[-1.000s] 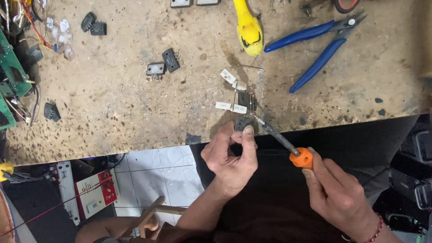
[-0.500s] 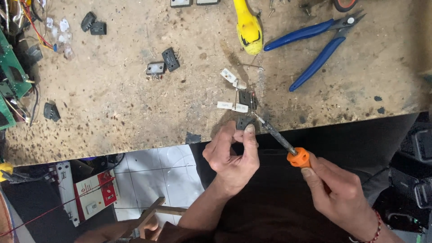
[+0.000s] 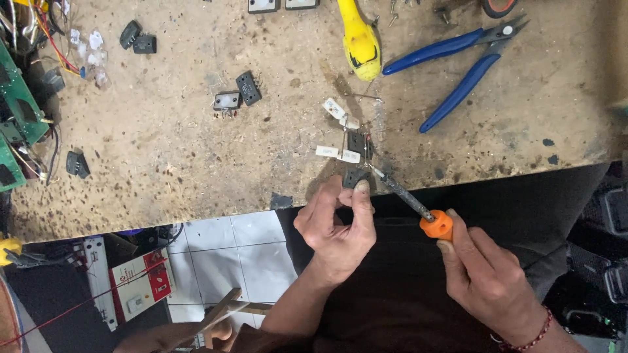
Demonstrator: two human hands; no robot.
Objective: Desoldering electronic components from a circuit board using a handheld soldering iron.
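Small black component (image 3: 354, 178), flat w/ thin legs, sits pinched at the bench's near edge betw. thumb and fingertips of the left hand (image 3: 337, 222), closed snugly on it. The right hand (image 3: 487, 278) is wrapped around the orange collar of a soldering iron (image 3: 418, 208); grip closed, dark shaft angled up-left, tip touching or just beside the part's legs, can't tell which.

Vs. a sec ago: iron handle has slid slightly down-right and the left fingers have curled a bit tighter over the part; tip stays at the same spot. Judged: work is mid-joint, heat being held on the legs, not a new step.

Around it on the workbench (image 3: 196, 157): another black part w/ two white resistors (image 3: 339, 154) just above, more white blocks near. Further up, yellow tool (image 3: 358, 39) and blue pliers (image 3: 461, 62), well apart from the hands. Loose black chips (image 3: 238, 93) mid-bench; green circuit boards (image 3: 16, 111) at far left edge.
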